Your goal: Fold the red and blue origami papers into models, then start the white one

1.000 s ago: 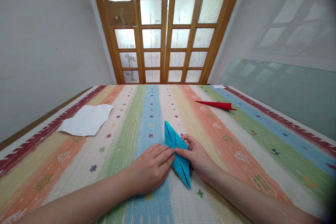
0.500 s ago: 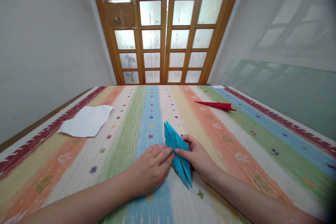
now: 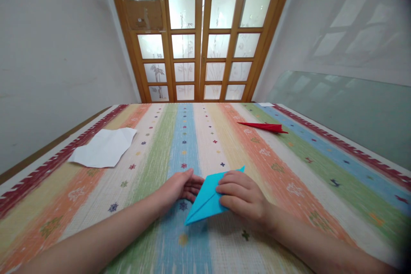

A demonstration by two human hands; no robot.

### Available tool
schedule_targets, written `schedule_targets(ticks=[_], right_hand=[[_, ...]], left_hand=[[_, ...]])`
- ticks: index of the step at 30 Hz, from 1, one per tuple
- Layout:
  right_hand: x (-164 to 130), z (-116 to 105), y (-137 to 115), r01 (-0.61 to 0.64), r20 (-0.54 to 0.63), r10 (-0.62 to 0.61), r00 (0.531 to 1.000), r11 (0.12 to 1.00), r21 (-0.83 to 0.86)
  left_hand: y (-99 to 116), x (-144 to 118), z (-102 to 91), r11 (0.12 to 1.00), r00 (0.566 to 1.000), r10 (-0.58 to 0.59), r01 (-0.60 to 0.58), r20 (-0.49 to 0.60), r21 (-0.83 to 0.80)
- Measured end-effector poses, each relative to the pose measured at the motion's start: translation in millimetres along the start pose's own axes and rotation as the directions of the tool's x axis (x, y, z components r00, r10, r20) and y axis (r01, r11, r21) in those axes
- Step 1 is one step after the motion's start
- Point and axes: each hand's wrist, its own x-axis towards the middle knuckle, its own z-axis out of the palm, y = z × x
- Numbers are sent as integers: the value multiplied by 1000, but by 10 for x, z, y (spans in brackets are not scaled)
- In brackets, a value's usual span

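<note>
Blue origami paper (image 3: 208, 199), folded into a long pointed shape, lies on the striped cloth (image 3: 289, 171) that covers the desk, close to the near edge and about midway between the left and right edges. One tip points toward the near edge and to the left, the other toward the far right, so the piece sits slantwise across the blue and cream stripes. The right hand (image 3: 242, 195) rests on top of its right half, fingers curled down and pressing the paper against the cloth. The left hand (image 3: 181, 186) lies just beside the paper's left edge, fingers loosely bent with their tips at or under that edge; whether they pinch the fold cannot be told. The two hands are close together, with the paper between them.

A crumpled white sheet (image 3: 102, 150) lies flat near the left edge of the desk, well apart from the hands. A red folded paper (image 3: 265, 127), narrow and pointed, lies toward the far right corner. Beyond the far edge stand wooden doors (image 3: 202, 43) with frosted glass panes.
</note>
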Motion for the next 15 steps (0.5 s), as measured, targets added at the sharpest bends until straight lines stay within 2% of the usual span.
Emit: schedule_targets(ticks=[2, 5, 10, 15], right_hand=[[85, 35, -68, 137, -74, -140, 987, 989, -46], [185, 100, -138, 213, -106, -221, 969, 974, -81], [180, 162, -129, 167, 36, -165, 986, 984, -66], [145, 176, -104, 146, 228, -131, 965, 988, -50]], left_hand=[[37, -8, -19, 983, 991, -100, 112, 92, -146], [75, -74, 10, 969, 977, -170, 189, 126, -157], [85, -109, 60, 970, 972, -221, 227, 85, -81], [82, -56, -9, 974, 983, -181, 177, 16, 140]])
